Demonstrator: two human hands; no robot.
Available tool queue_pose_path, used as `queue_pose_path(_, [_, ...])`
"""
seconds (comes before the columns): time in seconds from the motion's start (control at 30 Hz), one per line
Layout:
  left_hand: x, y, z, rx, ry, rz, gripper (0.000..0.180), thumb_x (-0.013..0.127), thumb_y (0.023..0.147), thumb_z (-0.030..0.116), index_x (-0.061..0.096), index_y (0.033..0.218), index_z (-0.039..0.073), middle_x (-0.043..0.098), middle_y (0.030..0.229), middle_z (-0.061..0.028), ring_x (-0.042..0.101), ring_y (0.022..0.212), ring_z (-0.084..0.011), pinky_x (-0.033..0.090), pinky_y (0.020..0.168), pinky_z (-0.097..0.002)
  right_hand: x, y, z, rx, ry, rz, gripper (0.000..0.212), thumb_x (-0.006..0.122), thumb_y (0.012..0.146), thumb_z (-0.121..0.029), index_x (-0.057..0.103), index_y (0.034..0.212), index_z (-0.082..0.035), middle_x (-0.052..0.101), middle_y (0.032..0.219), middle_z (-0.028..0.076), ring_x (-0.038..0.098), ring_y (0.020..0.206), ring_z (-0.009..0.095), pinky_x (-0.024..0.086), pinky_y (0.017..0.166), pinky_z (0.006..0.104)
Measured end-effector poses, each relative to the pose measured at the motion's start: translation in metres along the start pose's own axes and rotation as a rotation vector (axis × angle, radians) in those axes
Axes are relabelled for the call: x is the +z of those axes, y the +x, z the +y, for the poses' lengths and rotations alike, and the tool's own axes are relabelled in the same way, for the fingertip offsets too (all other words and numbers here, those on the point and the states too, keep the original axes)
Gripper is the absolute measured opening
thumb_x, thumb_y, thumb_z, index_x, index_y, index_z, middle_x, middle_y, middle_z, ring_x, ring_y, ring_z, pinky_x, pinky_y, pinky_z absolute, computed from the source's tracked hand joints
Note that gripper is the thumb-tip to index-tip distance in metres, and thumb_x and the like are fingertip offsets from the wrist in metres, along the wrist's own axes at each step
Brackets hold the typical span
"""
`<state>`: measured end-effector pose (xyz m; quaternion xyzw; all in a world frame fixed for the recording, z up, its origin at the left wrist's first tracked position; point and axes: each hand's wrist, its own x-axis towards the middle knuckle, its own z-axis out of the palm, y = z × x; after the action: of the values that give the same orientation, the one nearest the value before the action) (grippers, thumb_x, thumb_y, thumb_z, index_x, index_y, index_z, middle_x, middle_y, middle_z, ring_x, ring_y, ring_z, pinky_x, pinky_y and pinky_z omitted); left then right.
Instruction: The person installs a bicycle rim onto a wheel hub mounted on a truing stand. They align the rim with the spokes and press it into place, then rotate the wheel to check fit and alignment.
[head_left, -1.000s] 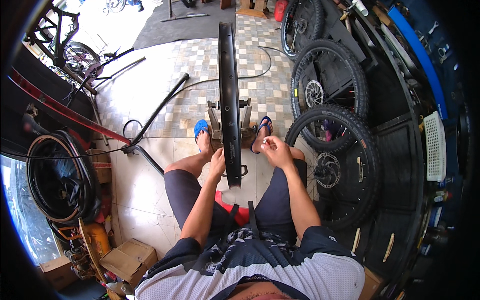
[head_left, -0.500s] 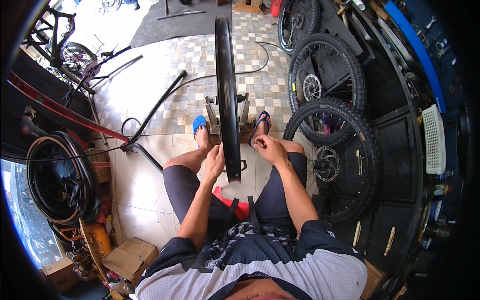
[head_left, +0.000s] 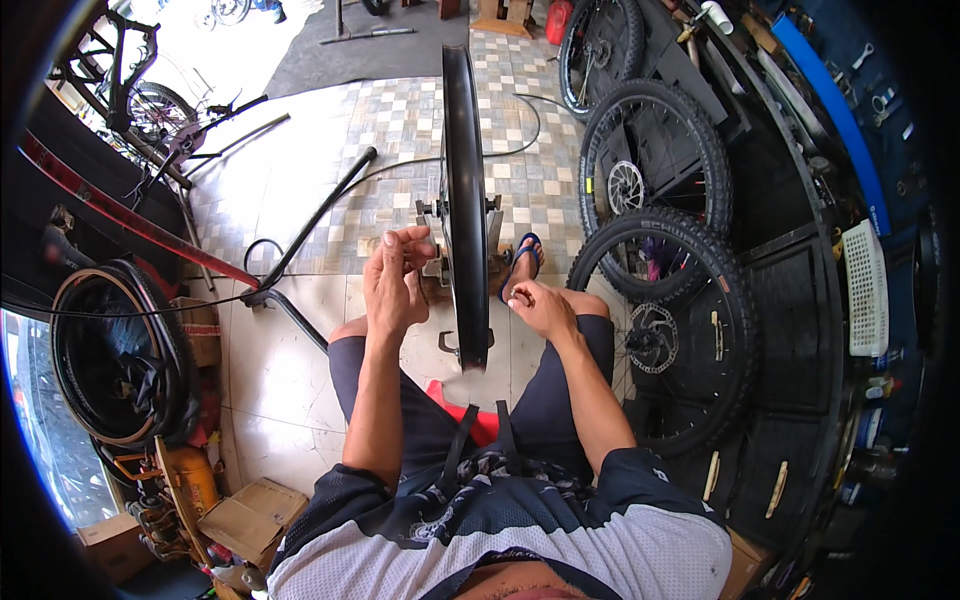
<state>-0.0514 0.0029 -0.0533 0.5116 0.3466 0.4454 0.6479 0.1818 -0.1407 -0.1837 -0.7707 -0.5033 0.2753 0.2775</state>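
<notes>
A bare black wheel rim [head_left: 466,150] stands upright between my knees, edge toward me. Its axle ends rest in a grey metal wheel stand [head_left: 494,215]. My left hand [head_left: 396,283] is raised just left of the rim, apart from it, its fingers stretched out and holding nothing. On the other side, my right hand [head_left: 545,309] hovers above my right knee with thumb and fingertips pinched together. Whatever is in that pinch is too small to make out. A dark bracket [head_left: 447,342] shows beside the rim's near end.
Wheels with knobbly tyres [head_left: 735,300] lean along black cabinets on the right. A red bar [head_left: 130,215] and a black tubular stand [head_left: 320,215] are at left, above hung tyres [head_left: 115,370] and a cardboard box [head_left: 255,515]. A cable [head_left: 415,163] crosses the tiled floor.
My left hand has come off the rim, moving up and left, with its fingers opening out. My right hand stays pinched in nearly the same place.
</notes>
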Motion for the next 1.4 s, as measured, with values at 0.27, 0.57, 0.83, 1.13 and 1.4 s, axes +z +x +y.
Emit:
queue_pose_path(0.27, [0.001, -0.009, -0.013, -0.051, -0.019, 0.021, 0.056, 0.042, 0.111, 0.047, 0.07, 0.12, 0.0, 0.069, 0.095, -0.0046, 0.061, 0.087, -0.0119, 0.048, 0.085, -0.0271, 0.001, -0.001, -0.001, 0.002, -0.008, 0.001, 0.032, 0.071, 0.089, -0.033, 0.069, 0.11, -0.009, 0.072, 0.102, 0.013, 0.069, 0.095, 0.034, 0.054, 0.08, 0.0428])
queue_pose_path(0.57, [0.001, -0.01, -0.015, -0.047, 0.001, 0.018, 0.057, 0.042, 0.111, 0.048, 0.07, 0.12, 0.0, 0.068, 0.097, -0.0055, 0.061, 0.089, -0.0128, 0.05, 0.086, -0.029, 0.003, -0.001, 0.003, -0.023, 0.013, 0.021, 0.035, 0.073, 0.087, -0.032, 0.069, 0.111, -0.006, 0.071, 0.096, 0.015, 0.069, 0.088, 0.032, 0.053, 0.077, 0.0412])
queue_pose_path(0.83, [0.002, -0.01, -0.017, -0.063, -0.025, 0.01, 0.055, 0.041, 0.111, 0.047, 0.069, 0.12, 0.0, 0.068, 0.097, -0.0051, 0.061, 0.089, -0.0127, 0.049, 0.086, -0.0287, -0.001, -0.001, -0.002, 0.048, -0.022, -0.026, 0.032, 0.071, 0.089, -0.034, 0.07, 0.111, -0.01, 0.072, 0.105, 0.013, 0.07, 0.095, 0.034, 0.054, 0.081, 0.0433])
queue_pose_path(1.13, [0.001, -0.011, -0.021, -0.05, -0.031, 0.009, 0.055, 0.042, 0.111, 0.047, 0.07, 0.119, 0.001, 0.069, 0.097, -0.0039, 0.061, 0.088, -0.0116, 0.047, 0.084, -0.0273, -0.001, -0.003, -0.002, 0.028, -0.007, -0.019, 0.033, 0.072, 0.089, -0.033, 0.07, 0.112, -0.01, 0.072, 0.109, 0.012, 0.07, 0.097, 0.034, 0.055, 0.082, 0.0425])
queue_pose_path(1.4, [0.001, -0.012, -0.021, -0.059, -0.012, 0.023, 0.055, 0.042, 0.111, 0.047, 0.07, 0.118, 0.001, 0.069, 0.097, -0.003, 0.06, 0.088, -0.0107, 0.046, 0.084, -0.0269, 0.001, -0.002, 0.001, 0.039, -0.019, -0.036, 0.034, 0.072, 0.089, -0.033, 0.069, 0.113, -0.009, 0.073, 0.109, 0.012, 0.07, 0.099, 0.034, 0.055, 0.083, 0.0428])
